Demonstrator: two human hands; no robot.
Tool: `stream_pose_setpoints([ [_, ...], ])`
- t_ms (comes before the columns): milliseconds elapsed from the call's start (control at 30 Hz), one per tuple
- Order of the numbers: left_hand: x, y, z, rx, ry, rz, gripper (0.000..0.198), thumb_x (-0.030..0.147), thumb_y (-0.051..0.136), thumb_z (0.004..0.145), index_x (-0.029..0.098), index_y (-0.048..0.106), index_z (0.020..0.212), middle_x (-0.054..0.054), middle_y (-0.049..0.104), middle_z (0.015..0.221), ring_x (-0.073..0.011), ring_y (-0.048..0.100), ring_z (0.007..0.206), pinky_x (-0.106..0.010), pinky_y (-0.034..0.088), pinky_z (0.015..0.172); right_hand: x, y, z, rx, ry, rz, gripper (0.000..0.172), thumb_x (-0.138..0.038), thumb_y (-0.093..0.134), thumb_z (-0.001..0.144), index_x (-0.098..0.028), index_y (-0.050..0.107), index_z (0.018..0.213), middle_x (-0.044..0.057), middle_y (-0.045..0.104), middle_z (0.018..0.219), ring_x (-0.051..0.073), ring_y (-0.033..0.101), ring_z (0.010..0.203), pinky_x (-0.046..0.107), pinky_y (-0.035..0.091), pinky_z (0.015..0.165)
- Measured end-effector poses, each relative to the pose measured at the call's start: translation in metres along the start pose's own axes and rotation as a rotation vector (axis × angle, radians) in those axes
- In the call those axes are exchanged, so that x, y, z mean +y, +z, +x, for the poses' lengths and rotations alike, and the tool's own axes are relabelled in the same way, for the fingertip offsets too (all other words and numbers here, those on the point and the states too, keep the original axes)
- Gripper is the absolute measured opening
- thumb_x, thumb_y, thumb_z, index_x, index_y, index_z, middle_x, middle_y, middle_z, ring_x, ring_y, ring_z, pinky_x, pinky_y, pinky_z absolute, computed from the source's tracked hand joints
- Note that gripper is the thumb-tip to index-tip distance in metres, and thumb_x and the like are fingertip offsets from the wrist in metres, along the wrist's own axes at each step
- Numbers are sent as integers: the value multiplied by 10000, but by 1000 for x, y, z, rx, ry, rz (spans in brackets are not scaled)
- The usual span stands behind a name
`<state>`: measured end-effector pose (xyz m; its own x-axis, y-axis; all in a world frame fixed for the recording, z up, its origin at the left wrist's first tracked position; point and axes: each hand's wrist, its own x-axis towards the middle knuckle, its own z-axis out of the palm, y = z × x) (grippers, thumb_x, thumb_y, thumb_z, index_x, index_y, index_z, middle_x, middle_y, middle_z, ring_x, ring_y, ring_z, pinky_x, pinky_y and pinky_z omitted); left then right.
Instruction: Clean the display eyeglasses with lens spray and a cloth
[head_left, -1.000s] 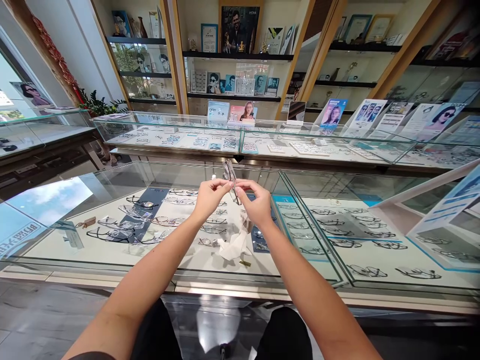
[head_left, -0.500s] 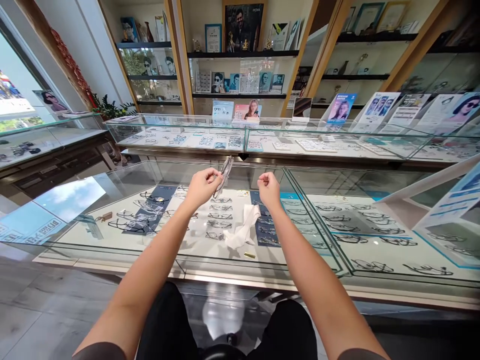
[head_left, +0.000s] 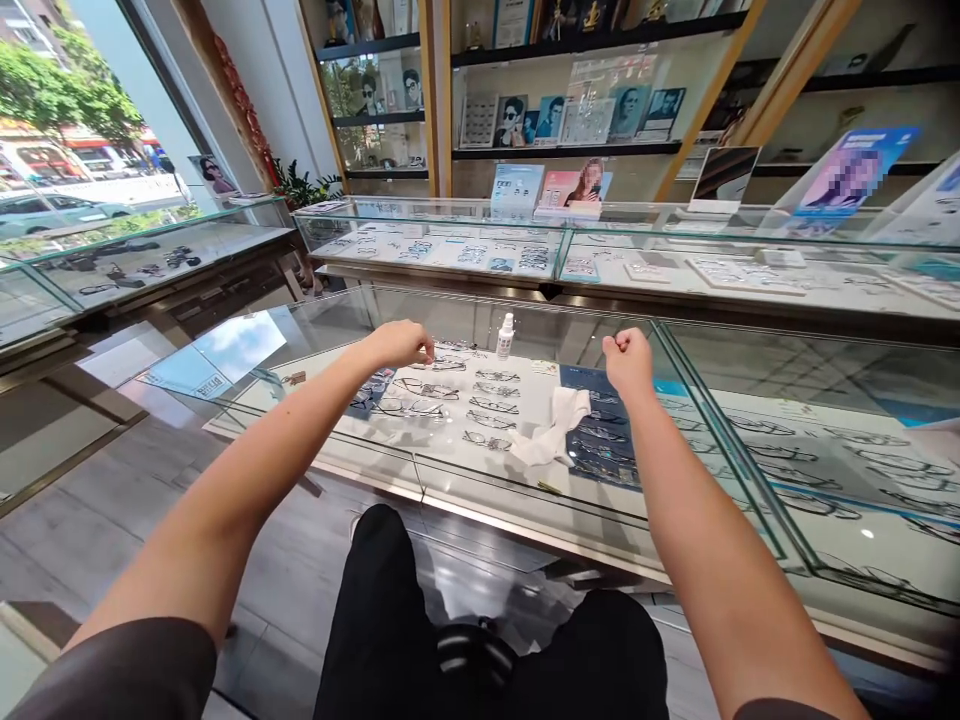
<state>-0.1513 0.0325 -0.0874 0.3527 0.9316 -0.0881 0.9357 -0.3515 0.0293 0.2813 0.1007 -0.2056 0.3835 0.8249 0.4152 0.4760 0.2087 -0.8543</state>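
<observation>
My left hand (head_left: 403, 344) hangs over the glass counter, its fingers curled down. The fingertips are mostly hidden, and no glasses clearly show in its grip. Just beneath it, several eyeglasses (head_left: 427, 389) lie in view; I cannot tell whether they rest on the glass or under it. My right hand (head_left: 628, 360) is closed in a loose fist above a dark blue display panel (head_left: 600, 465); anything inside is too small to make out. Between the hands are a crumpled white cloth (head_left: 551, 428) and a white spray bottle (head_left: 505, 337), standing farther back.
Rows of eyeglasses (head_left: 495, 404) fill the glass showcase (head_left: 480, 500). A small yellowish strip (head_left: 549, 488) lies near its front edge. A second showcase (head_left: 450, 250) with upright adverts (head_left: 517, 190) runs behind, before wall shelves (head_left: 566, 153). Another case (head_left: 120, 270) stands left by the window.
The glasses held up in my left hand no longer show there; that hand has moved left and turned downward. The right hand stays closed, farther from the left. The view has swung; the spray bottle now shows.
</observation>
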Motion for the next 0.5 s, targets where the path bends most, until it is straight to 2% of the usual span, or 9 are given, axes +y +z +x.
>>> stream_pose_setpoints([
  [200, -2, 18, 5, -10, -4, 52, 251, 330, 681, 930, 290, 885, 1071, -61, 825, 968, -220, 710, 900, -273, 424, 736, -1, -5, -5, -234, 17, 163, 681, -597, 857, 809, -284, 270, 664, -99, 265, 547, 111, 218, 552, 329, 198, 561],
  [367, 1, 27, 10, -17, 2, 78, 241, 317, 680, 932, 290, 886, 1055, -64, 838, 1040, -225, 728, 978, -263, 465, 789, 3, -5, -1, -276, 61, 243, 728, -696, 858, 782, -276, 296, 584, -80, 268, 536, 108, 213, 545, 331, 190, 537],
  [500, 2, 32, 13, -37, 17, 82, 247, 322, 699, 934, 288, 887, 1091, -66, 830, 1010, -222, 732, 954, -266, 464, 789, 5, -4, 4, -210, 136, 191, 754, -706, 839, 797, -293, 270, 525, -73, 208, 494, 103, 170, 524, 349, 144, 527],
])
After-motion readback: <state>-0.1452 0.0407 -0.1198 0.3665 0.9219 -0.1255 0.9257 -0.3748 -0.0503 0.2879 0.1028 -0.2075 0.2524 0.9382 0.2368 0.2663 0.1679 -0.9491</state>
